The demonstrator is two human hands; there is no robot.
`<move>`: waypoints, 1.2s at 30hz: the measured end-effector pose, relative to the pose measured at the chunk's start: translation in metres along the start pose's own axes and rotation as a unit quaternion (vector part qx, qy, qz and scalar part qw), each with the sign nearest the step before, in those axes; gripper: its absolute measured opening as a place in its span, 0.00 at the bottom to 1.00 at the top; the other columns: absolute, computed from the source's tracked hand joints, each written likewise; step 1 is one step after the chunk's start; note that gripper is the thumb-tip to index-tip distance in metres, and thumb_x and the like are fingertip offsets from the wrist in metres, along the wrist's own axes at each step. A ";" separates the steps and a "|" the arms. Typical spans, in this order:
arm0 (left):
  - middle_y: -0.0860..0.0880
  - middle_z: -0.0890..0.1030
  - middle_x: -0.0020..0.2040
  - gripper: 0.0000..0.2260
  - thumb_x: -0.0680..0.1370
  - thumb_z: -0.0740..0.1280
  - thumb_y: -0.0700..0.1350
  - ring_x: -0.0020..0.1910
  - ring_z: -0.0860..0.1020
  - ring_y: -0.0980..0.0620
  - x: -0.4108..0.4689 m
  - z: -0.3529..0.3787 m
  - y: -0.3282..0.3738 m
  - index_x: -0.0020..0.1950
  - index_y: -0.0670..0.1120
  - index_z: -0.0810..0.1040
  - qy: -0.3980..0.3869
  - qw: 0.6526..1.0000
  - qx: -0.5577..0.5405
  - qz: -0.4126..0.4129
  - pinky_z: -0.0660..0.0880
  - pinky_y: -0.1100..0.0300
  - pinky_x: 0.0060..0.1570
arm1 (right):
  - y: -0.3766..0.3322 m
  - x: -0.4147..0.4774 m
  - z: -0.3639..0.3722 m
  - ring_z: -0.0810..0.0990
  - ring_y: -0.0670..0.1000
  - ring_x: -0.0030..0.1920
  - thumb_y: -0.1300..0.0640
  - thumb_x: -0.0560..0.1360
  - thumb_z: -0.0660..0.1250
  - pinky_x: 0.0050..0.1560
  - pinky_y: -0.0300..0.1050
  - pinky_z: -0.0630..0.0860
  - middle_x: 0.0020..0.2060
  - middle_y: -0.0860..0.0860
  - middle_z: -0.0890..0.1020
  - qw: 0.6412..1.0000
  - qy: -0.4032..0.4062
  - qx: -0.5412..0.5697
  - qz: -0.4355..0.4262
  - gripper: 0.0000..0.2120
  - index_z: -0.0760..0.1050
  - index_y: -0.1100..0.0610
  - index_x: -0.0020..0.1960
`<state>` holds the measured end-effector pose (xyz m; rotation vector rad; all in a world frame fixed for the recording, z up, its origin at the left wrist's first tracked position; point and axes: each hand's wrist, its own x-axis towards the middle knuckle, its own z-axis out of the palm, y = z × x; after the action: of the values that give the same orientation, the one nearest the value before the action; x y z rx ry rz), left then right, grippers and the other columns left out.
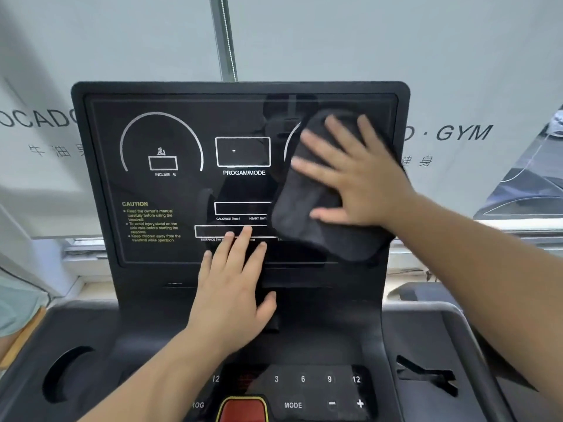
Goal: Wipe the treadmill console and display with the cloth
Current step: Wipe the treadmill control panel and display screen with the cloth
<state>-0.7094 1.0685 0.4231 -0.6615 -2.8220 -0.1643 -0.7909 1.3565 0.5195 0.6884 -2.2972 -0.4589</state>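
Currently cloth [320, 214] is pinned frame-right on display [170, 193] under flat right hand [356, 175]; rest lies frame-left, by flat, empty left hand [237, 287].

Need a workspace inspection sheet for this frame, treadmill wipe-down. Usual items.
Surface: black display upright, unlit, glossy with reflections; grey console deck below it.
Job's things: dark cloth spread over the display's right part, covering most of the right dial.
Clutter: nothing seen.
Grippers: right hand flat, fingers spread, pressing the cloth to the display; left hand flat across the display's lower edge, something dark under it, cannot tell what.
Cables: nothing seen.
Surroundings: pale blind with GYM lettering behind; keypad and red button at the near edge.
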 end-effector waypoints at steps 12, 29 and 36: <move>0.46 0.59 0.82 0.32 0.75 0.59 0.63 0.80 0.59 0.42 -0.003 0.000 -0.006 0.74 0.46 0.73 0.015 0.999 -0.045 0.013 0.76 0.40 0.61 | -0.040 -0.024 0.004 0.50 0.66 0.82 0.26 0.76 0.59 0.78 0.72 0.46 0.83 0.59 0.54 0.987 -0.013 0.008 0.160 0.44 0.58 0.50 0.83; 0.44 0.62 0.81 0.36 0.66 0.74 0.55 0.78 0.62 0.39 0.000 0.008 -0.009 0.72 0.45 0.74 -0.001 0.999 -0.042 0.014 0.78 0.38 0.57 | 0.012 -0.021 -0.004 0.53 0.67 0.81 0.26 0.73 0.63 0.78 0.71 0.47 0.82 0.58 0.56 0.987 0.022 0.014 0.157 0.44 0.60 0.47 0.82; 0.44 0.62 0.81 0.35 0.67 0.72 0.54 0.78 0.61 0.39 -0.001 0.011 -0.009 0.73 0.45 0.74 0.010 0.999 -0.044 0.011 0.78 0.37 0.55 | 0.010 0.005 -0.006 0.49 0.70 0.81 0.29 0.78 0.58 0.79 0.71 0.48 0.82 0.64 0.53 0.959 0.029 0.021 0.281 0.43 0.55 0.52 0.84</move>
<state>-0.7145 1.0615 0.4119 -0.7046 -2.8017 -0.2905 -0.7932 1.3610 0.5309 0.0464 -2.3181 -0.1192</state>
